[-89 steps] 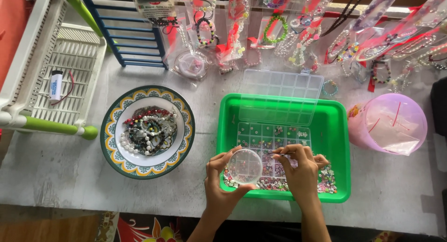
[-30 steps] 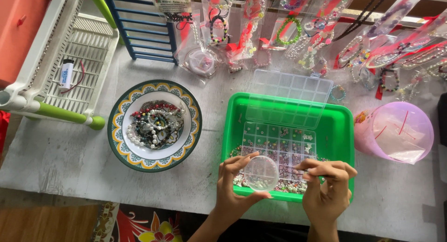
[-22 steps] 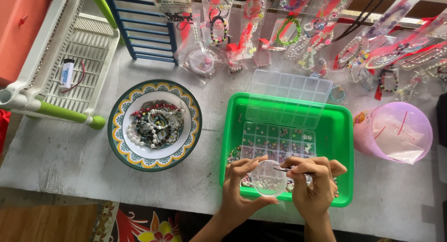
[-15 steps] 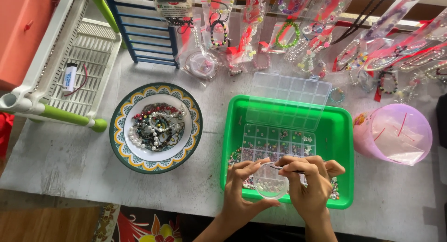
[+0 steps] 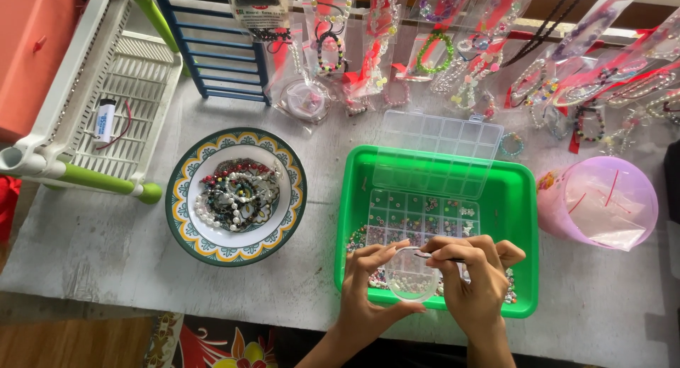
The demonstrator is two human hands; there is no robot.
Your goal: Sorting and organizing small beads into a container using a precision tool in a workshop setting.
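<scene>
The left hand (image 5: pixel 365 290) grips a small round clear dish (image 5: pixel 411 274) by its rim, thumb below and fingers curled over the upper left edge, holding it just above the near part of the green tray (image 5: pixel 520 198). The right hand (image 5: pixel 473 279) is pinched shut on a thin dark tool (image 5: pixel 433 256), a needle or fine tweezers, too slim to tell which, whose tip lies across the dish's upper rim. A second ago this hand was off to the right of the dish, with the tool pointing away over the loose beads; it has since swung in so that both hands touch around the dish, and over the last half second almost nothing has shifted, so the tool looks parked at the dish mouth as though a bead is being set in or picked out. Whether a bead sits on the tip is too small to see. Just beyond the fingers lies the clear bead organiser (image 5: pixel 423 216), its lid (image 5: pixel 437 154) open and leaning back, with loose beads (image 5: pixel 507 286) scattered to the right of the right hand. Left of the left hand sits a patterned plate (image 5: pixel 178 198) heaped with bracelets; farther right stands a pink tub (image 5: pixel 598 198), and packaged bracelets (image 5: pixel 425 49) hang along the far edge.
</scene>
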